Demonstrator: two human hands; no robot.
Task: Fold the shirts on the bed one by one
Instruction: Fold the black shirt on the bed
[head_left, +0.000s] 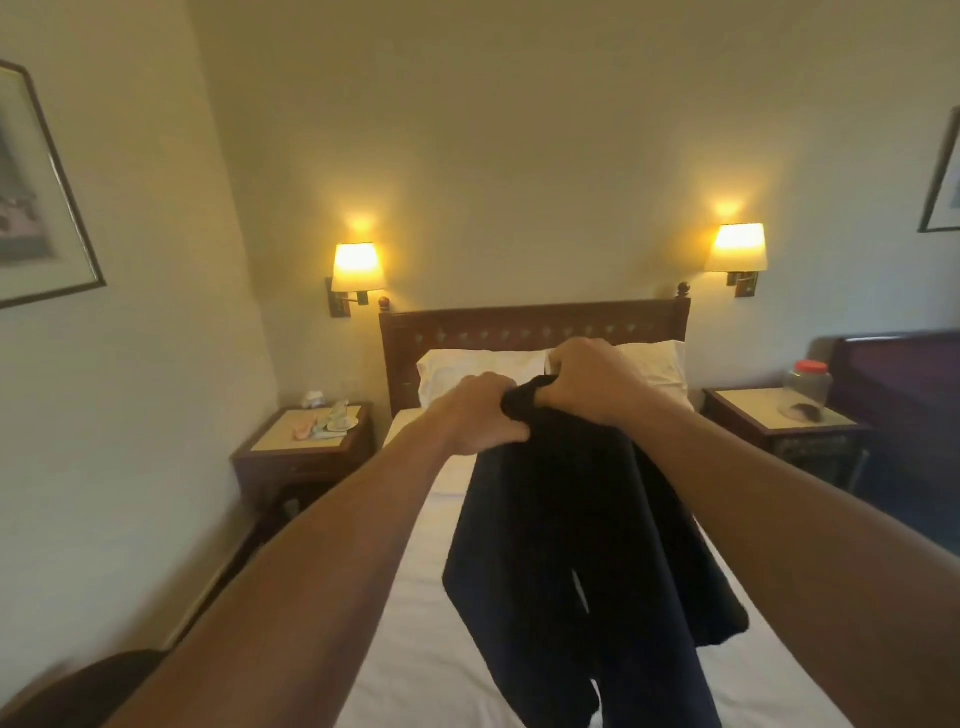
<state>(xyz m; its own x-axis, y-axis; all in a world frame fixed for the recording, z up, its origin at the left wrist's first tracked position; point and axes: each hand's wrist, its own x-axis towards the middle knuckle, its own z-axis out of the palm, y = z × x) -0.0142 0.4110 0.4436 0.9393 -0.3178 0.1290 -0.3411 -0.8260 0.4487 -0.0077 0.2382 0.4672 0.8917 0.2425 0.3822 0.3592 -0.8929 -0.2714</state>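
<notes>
The left hand (480, 413) and right hand (592, 382) were raised side by side, each with fingers curled tight around the bunched top of a dark navy cloth shirt (576, 561). The shirt hung down from both grips, in the air above the white-sheeted bed (415, 649). Beyond the hands lay 2 white pillows (467, 369) against a dark wooden headboard (530, 325). A wooden bedside table (304, 447) stood to the left of the left hand, another (779, 421) to the right of the right hand.
</notes>
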